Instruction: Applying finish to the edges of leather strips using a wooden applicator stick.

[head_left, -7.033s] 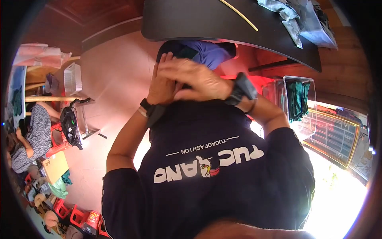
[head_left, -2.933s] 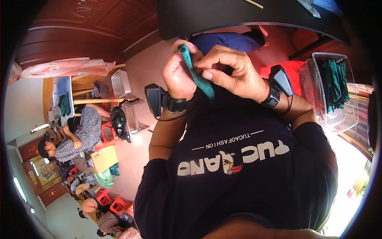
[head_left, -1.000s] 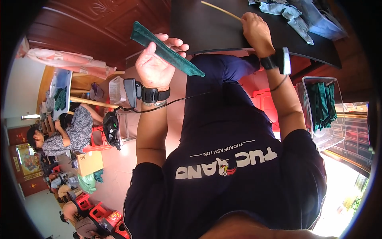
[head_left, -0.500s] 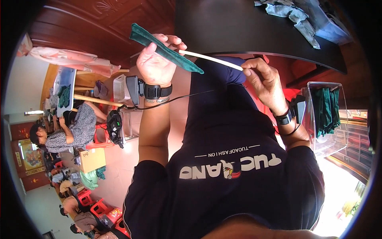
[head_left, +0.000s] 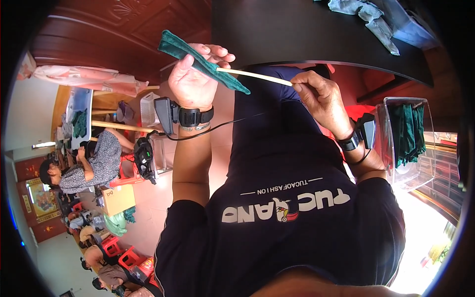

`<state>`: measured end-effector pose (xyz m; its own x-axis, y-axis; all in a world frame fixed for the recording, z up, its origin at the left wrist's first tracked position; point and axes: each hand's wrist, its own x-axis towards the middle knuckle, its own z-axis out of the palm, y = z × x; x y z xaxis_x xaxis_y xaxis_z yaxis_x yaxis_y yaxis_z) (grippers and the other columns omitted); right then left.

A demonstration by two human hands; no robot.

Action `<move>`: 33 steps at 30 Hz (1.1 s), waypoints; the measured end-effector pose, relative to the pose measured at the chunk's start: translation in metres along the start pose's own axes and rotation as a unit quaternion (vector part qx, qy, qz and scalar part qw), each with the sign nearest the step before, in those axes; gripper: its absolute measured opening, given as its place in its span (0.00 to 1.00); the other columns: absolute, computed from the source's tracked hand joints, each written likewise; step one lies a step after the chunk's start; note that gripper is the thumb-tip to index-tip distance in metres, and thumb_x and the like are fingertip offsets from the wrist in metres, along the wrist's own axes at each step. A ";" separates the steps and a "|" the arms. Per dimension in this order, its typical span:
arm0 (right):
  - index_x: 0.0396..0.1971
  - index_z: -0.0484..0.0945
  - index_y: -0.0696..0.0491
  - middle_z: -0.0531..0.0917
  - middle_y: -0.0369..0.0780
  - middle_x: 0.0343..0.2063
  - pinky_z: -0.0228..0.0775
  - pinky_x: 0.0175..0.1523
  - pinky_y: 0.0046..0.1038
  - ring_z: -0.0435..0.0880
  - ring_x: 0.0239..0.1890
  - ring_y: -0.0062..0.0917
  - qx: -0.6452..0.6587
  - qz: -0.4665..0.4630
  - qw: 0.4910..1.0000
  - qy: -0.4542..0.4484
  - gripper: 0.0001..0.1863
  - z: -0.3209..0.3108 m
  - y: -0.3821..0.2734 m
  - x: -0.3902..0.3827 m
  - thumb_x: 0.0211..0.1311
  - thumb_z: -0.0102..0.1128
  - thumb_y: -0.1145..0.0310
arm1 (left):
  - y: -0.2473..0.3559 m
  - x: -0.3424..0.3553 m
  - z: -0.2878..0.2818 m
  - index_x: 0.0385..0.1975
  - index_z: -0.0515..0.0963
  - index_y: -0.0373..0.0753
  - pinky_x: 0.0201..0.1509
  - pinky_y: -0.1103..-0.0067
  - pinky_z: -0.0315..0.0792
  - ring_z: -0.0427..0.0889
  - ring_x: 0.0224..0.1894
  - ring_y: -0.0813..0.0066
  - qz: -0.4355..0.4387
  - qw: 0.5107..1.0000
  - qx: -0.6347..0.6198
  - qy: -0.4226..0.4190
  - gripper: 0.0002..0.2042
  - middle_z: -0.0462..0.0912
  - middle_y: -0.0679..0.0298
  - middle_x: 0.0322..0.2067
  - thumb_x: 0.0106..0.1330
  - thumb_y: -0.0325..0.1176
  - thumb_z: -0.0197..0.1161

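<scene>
My left hand (head_left: 192, 88) is turned palm up, holding a narrow strip of folded dark green velvety fabric (head_left: 225, 80) between thumb and fingers. The strip lies slantwise, its upper end wider and its lower end tapering. My right hand (head_left: 320, 99) pinches one end of a thin pale stick (head_left: 255, 75) between thumb and fingertips. The stick's other end meets the fabric near my left fingers. Whether the tip is inside a fold or only against it, I cannot tell. The stick looks slightly bowed.
Ahead is a dark table (head_left: 277, 34) with grey-green cloth pieces (head_left: 368, 22) and a clear bin (head_left: 408, 29). A clear plastic container (head_left: 402, 178) with green fabric pieces (head_left: 408, 133) stands at my right. People, red stools (head_left: 131, 257) and a cardboard box (head_left: 118, 198) are at left.
My right hand has shifted slightly left with the stick. The stick's far end, earlier by my left fingertips at the fabric's edge, now overlaps the fabric strip.
</scene>
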<state>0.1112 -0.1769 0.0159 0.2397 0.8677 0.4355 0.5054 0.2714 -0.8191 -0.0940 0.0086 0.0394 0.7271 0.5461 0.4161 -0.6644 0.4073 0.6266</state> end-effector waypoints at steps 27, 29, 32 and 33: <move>0.32 0.76 0.55 0.78 0.40 0.19 0.67 0.25 0.25 0.77 0.18 0.27 -0.037 0.009 0.999 0.019 0.03 0.005 -0.001 -0.005 0.57 0.57 0.75 | -0.013 -0.013 0.006 0.39 0.73 0.30 0.50 0.61 0.71 0.76 0.46 0.46 -0.033 0.986 0.139 0.086 0.14 0.77 0.43 0.40 0.64 0.35 0.47; 0.34 0.75 0.57 0.79 0.38 0.24 0.68 0.29 0.20 0.77 0.24 0.20 -0.045 0.020 0.999 -0.006 0.04 0.004 0.000 -0.006 0.59 0.56 0.76 | -0.014 -0.014 0.006 0.40 0.73 0.30 0.49 0.61 0.72 0.76 0.47 0.46 -0.028 0.984 0.152 0.089 0.15 0.77 0.43 0.40 0.64 0.35 0.46; 0.34 0.75 0.57 0.79 0.38 0.24 0.67 0.29 0.21 0.77 0.24 0.20 -0.051 0.038 0.998 -0.017 0.04 0.003 -0.003 -0.006 0.59 0.56 0.75 | -0.016 -0.015 0.008 0.41 0.73 0.29 0.48 0.62 0.73 0.76 0.48 0.47 -0.010 0.978 0.181 0.099 0.16 0.77 0.42 0.42 0.64 0.36 0.45; 0.34 0.75 0.57 0.79 0.38 0.24 0.67 0.29 0.21 0.77 0.24 0.20 -0.051 0.037 0.998 -0.016 0.04 0.004 -0.002 -0.006 0.59 0.56 0.75 | -0.018 -0.015 0.009 0.43 0.72 0.29 0.48 0.63 0.73 0.76 0.48 0.47 0.001 0.975 0.195 0.105 0.17 0.76 0.42 0.43 0.64 0.36 0.45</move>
<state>0.1056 -0.1810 0.0140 0.2536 0.8972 0.3614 0.5698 0.1634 -0.8054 -0.0912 -0.0136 0.0279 0.6478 0.7007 0.2989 -0.5200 0.1200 0.8457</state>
